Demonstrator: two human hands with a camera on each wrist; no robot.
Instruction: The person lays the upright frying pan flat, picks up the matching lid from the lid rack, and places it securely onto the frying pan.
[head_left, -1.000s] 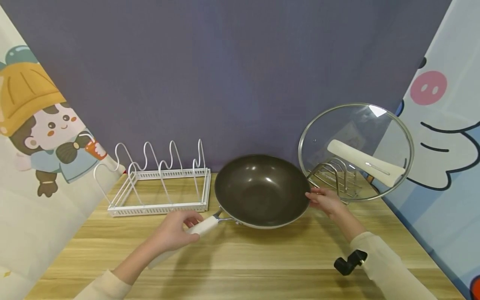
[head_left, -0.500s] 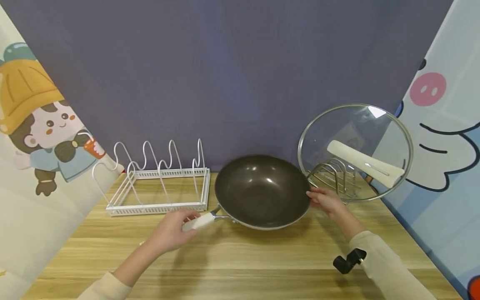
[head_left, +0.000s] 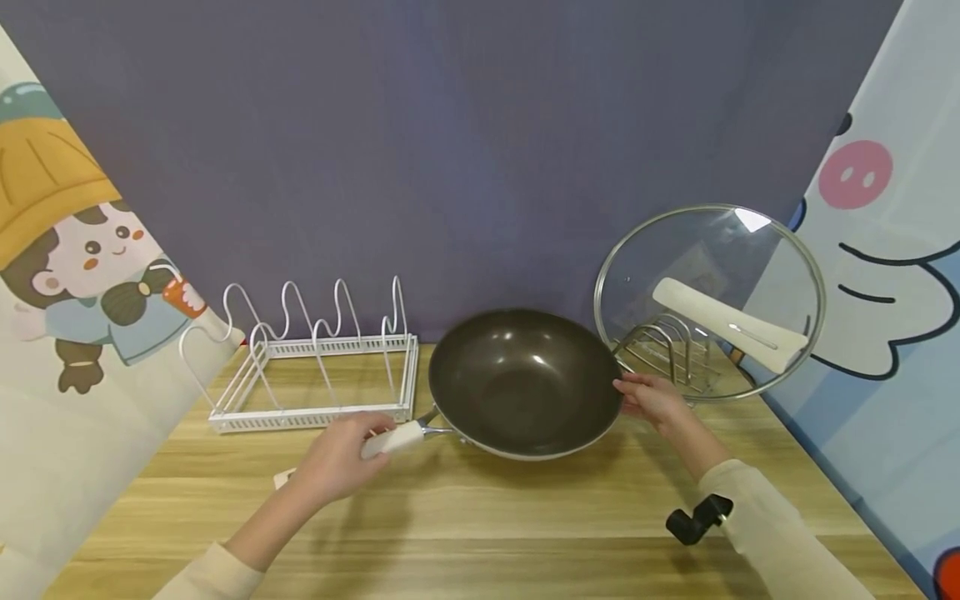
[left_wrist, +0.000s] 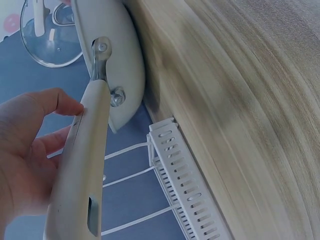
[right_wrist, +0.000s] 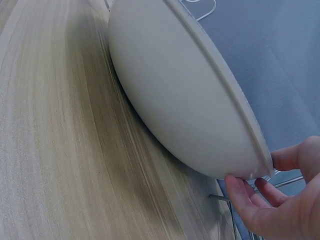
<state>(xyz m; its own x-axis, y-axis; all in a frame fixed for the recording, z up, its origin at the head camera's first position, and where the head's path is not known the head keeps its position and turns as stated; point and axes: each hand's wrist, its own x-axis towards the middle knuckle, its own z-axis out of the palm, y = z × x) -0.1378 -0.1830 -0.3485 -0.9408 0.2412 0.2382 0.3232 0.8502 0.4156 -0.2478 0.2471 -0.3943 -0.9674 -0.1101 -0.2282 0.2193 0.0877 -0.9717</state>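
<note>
A wok (head_left: 525,383) with a dark inside and cream outside rests on the wooden table in the middle of the head view. Its pale handle (head_left: 393,439) points to the left and toward the person. My left hand (head_left: 345,458) holds this handle, with the handle's end showing past the wrist; in the left wrist view, the fingers (left_wrist: 52,140) lie partly behind it. At the opposite side of the wok, my right hand (head_left: 656,404) pinches the rim. The right wrist view has fingers (right_wrist: 245,200) against the cream outer wall.
A white rack (head_left: 315,414) with wavy wire dividers stands left of the wok. On the right, a glass lid (head_left: 637,250) with a cream handle leans in a metal wire stand (head_left: 678,354). A grey-blue backdrop (head_left: 480,167) rises behind the table (head_left: 487,533).
The wok's handle has swung slightly left and away from the person, with the left hand following. Its end has come into sight behind the wrist. The right hand stays at the rim.
</note>
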